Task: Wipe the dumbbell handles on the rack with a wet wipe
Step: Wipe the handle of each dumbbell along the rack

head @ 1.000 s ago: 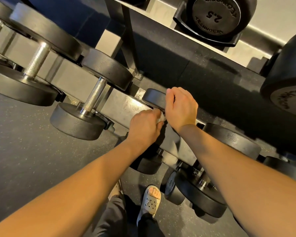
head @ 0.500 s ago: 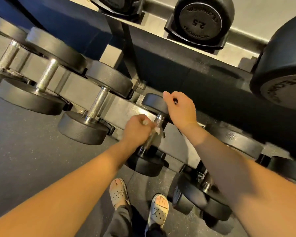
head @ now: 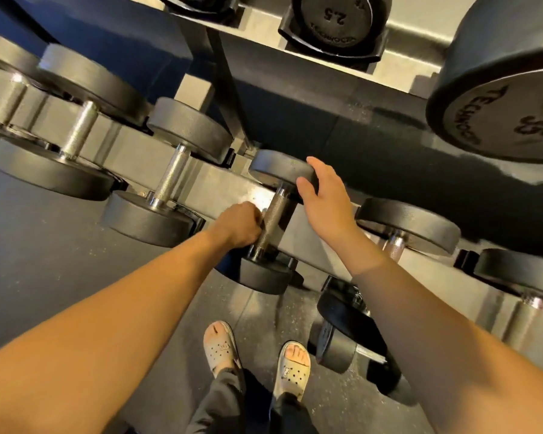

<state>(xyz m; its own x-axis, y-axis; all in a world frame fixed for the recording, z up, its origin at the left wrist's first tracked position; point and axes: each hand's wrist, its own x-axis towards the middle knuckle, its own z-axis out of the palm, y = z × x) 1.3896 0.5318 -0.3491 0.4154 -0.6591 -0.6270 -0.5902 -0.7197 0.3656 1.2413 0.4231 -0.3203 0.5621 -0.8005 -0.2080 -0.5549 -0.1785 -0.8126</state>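
- The left hand point(head: 239, 225) is seen curled into a fist, its knuckles pressed against the left side of the knurled dumbbell handle point(head: 271, 220); whether anything is pinched inside the fist cannot be told.
- The right hand point(head: 326, 198) is laid with fingers spread and fairly straight on the far head point(head: 279, 167) of the same dumbbell, the thumb set on the head's rim.
- That dumbbell is seated on the lower rack rail point(head: 132, 151), handle tilted, with its near head point(head: 265, 275) hanging over the floor point(head: 44, 245).
- A larger dumbbell point(head: 171, 177) is parked just to its left, another dumbbell point(head: 408, 227) just to its right.
- On the upper tier a head marked 2.5 point(head: 333, 20) and a big head marked 35 point(head: 508, 114) are seen.
- Two feet in beige perforated clogs point(head: 220, 346) are seen below on the dark speckled floor.
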